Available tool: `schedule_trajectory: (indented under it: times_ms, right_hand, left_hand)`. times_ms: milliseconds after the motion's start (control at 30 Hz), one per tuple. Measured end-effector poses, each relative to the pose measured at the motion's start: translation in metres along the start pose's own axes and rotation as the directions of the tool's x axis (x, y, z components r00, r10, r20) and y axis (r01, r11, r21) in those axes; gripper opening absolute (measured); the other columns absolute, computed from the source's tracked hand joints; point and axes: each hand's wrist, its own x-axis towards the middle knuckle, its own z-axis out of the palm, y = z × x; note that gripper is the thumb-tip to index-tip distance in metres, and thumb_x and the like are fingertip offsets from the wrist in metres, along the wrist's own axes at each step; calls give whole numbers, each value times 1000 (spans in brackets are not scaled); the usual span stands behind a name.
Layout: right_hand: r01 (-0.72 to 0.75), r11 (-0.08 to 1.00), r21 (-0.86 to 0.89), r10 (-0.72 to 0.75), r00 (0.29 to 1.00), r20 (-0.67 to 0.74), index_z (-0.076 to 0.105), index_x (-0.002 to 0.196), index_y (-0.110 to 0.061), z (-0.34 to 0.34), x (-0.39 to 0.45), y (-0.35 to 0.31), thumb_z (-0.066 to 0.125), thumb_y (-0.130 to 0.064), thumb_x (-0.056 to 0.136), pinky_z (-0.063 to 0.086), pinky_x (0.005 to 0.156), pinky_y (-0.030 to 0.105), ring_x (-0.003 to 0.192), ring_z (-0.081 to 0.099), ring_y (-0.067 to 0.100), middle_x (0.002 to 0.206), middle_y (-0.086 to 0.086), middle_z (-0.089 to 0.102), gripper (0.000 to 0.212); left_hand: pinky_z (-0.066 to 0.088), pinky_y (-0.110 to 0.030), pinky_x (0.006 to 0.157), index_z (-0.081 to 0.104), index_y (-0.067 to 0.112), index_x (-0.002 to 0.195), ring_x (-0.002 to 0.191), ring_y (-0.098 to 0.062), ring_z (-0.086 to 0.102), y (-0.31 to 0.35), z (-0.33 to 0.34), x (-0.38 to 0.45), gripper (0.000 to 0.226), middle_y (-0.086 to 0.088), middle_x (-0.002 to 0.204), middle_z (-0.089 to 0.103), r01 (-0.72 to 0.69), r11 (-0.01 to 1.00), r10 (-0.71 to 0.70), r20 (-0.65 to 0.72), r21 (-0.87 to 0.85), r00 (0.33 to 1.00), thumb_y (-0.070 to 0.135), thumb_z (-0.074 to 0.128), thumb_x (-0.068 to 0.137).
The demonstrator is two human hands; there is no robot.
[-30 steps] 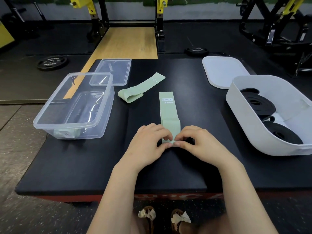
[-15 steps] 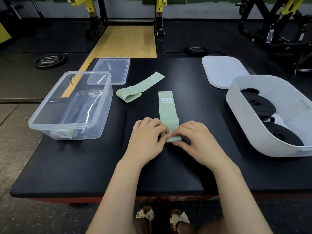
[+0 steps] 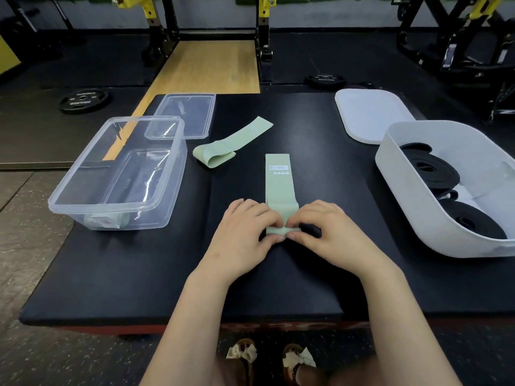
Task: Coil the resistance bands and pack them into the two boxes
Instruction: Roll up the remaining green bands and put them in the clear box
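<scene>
Over the last second the near end of the green band (image 3: 280, 188) has been turned into a small roll, pinched by the left hand (image 3: 245, 232) and right hand (image 3: 324, 232) near the bench's (image 3: 139, 274) front edge; coiling has only just begun.

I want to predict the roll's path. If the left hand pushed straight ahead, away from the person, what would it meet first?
Probably only bare table. The left hand sits beside the green band it pinches; farther ahead lies the folded green band, though depth is unclear.
</scene>
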Motion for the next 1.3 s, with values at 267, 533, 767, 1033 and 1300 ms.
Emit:
schedule_trajectory:
  times_ms: [267,533,767,1033,1300]
  right_hand:
    - [-58,998,-7,57,997,-43,64,102,-26,0,-4,-6,71,-26,82,45,75,26,86,45,1,90,-24,47,21]
    - [-86,996,-16,85,995,-53,67,105,-19,1,1,-5,67,-23,86,39,74,17,86,47,3,94,-19,50,19]
    - [-130,987,92,125,990,64,69,108,-19,-7,0,-5,66,-21,88,39,77,11,87,52,4,97,-10,59,20]
    - [-119,991,62,114,990,79,71,107,-22,-9,-3,-4,64,-30,89,36,78,16,89,46,0,91,-20,54,21]
    - [-144,984,105,145,989,-6,64,102,-24,-8,-6,-4,74,-24,81,47,76,26,88,54,3,97,-19,52,23]
  left_hand:
    - [37,-24,79,63,20,98,88,-9,41,6,-2,7,15,14,96,56,119,991,-113,96,-63,989,31,56,91]
    - [44,-27,81,59,24,105,93,-11,50,4,-3,11,20,15,96,52,194,970,-184,78,-144,980,34,60,88]
    - [44,-31,85,62,26,108,97,-9,47,-3,-12,2,35,17,104,52,121,986,-105,139,-116,985,33,74,77]
    - [42,-31,83,66,25,89,88,-3,43,-4,-9,1,20,23,88,53,48,993,-44,40,-104,998,40,65,75]
    - [41,-33,85,64,24,92,88,-11,46,-1,-6,8,9,13,91,57,171,979,-159,101,-115,982,31,60,88]
